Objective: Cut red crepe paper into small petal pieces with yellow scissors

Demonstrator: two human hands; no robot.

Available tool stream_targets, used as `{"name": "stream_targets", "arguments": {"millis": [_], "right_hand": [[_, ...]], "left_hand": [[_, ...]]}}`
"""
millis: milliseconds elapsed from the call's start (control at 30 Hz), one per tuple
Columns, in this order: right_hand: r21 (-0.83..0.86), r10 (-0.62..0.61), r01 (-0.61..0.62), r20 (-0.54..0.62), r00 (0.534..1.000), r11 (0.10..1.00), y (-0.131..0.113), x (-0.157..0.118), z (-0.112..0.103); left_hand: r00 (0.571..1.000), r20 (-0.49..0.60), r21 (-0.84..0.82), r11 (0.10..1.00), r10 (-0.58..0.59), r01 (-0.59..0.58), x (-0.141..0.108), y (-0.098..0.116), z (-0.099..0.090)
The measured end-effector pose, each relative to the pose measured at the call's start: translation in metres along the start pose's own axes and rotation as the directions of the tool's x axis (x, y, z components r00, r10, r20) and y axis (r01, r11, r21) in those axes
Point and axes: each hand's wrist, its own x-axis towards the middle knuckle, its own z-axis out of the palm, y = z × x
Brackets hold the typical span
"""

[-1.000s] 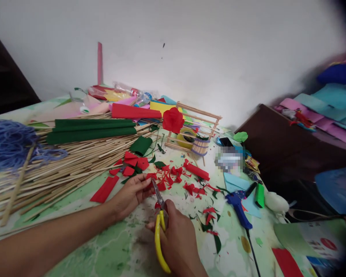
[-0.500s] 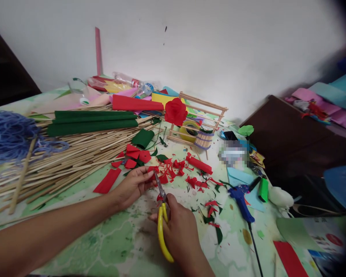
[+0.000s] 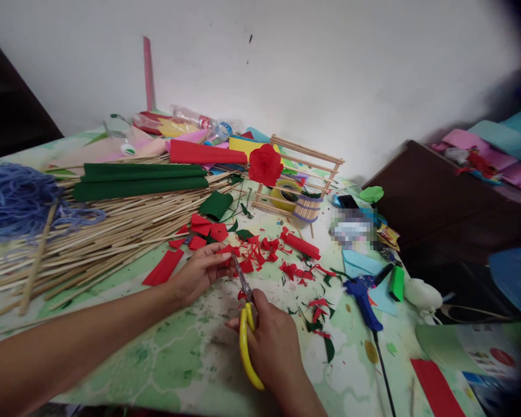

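Note:
Between its thumb and fingers, my left hand (image 3: pixel 202 272) pinches a small piece of red paper (image 3: pixel 226 250). My right hand (image 3: pixel 273 341) grips a pair of scissors (image 3: pixel 246 336) with yellow handles, the blades pointing up and left with their tips at the red piece. Red paper scraps (image 3: pixel 256 252) lie just beyond the blades. Left of them are several cut red pieces (image 3: pixel 204 226) and a red strip (image 3: pixel 164 267). A red paper flower (image 3: pixel 265 165) stands in front of a small stick frame (image 3: pixel 306 152) farther back.
Many thin wooden sticks (image 3: pixel 125 226) cover the left side, with blue yarn (image 3: pixel 17 200) and green paper rolls (image 3: pixel 143 182) on them. A blue glue gun (image 3: pixel 364 298) and its cord lie to the right, near a green marker (image 3: pixel 396 284). Plastic bottles (image 3: pixel 200 120) lie by the wall.
My left hand has shifted slightly on the red piece, and the scissor tips stay close to it. My right hand keeps hold of the scissors. The view has tilted a little.

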Motion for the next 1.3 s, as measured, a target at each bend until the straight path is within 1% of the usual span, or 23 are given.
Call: {"name": "stream_targets", "arguments": {"millis": [100,200,500,700,767,900,1100,1200,1300], "right_hand": [[0.027,0.001,-0.001,-0.002,1.000,1.000,0.000,0.000,0.001],[0.016,0.006,-0.006,-0.009,1.000,1.000,0.000,0.001,0.002],[0.023,0.001,-0.001,-0.016,1.000,1.000,0.000,0.001,0.002],[0.012,-0.010,0.011,-0.014,1.000,1.000,0.000,0.000,-0.001],[0.010,-0.009,0.009,-0.022,1.000,1.000,0.000,0.000,-0.002],[0.023,0.001,0.000,-0.025,1.000,1.000,-0.001,0.000,-0.003],[0.007,0.001,0.000,-0.012,1.000,1.000,-0.001,0.000,-0.007],[-0.004,-0.014,0.014,-0.017,1.000,1.000,0.000,-0.001,-0.008],[-0.002,-0.024,0.024,-0.018,1.000,1.000,0.002,-0.001,-0.009]], "left_hand": [[1.000,-0.005,0.019,0.999,0.026,-0.026,0.001,-0.001,-0.001],[0.999,-0.012,0.032,0.998,0.050,-0.050,0.002,-0.002,-0.002],[0.998,-0.030,0.034,0.998,0.054,-0.053,0.004,-0.004,-0.005],[0.998,-0.019,0.054,0.997,0.057,-0.055,0.004,-0.003,-0.004],[0.998,0.001,0.078,0.995,0.064,-0.063,0.004,-0.003,-0.004],[0.995,0.085,0.157,0.986,0.049,-0.062,0.003,-0.003,-0.004],[0.992,0.129,0.235,0.971,0.017,-0.047,0.005,0.003,-0.005],[0.991,0.132,0.280,0.959,-0.003,-0.035,0.007,0.006,-0.008],[0.987,0.158,0.320,0.947,-0.012,-0.039,0.009,0.008,-0.011]]}}
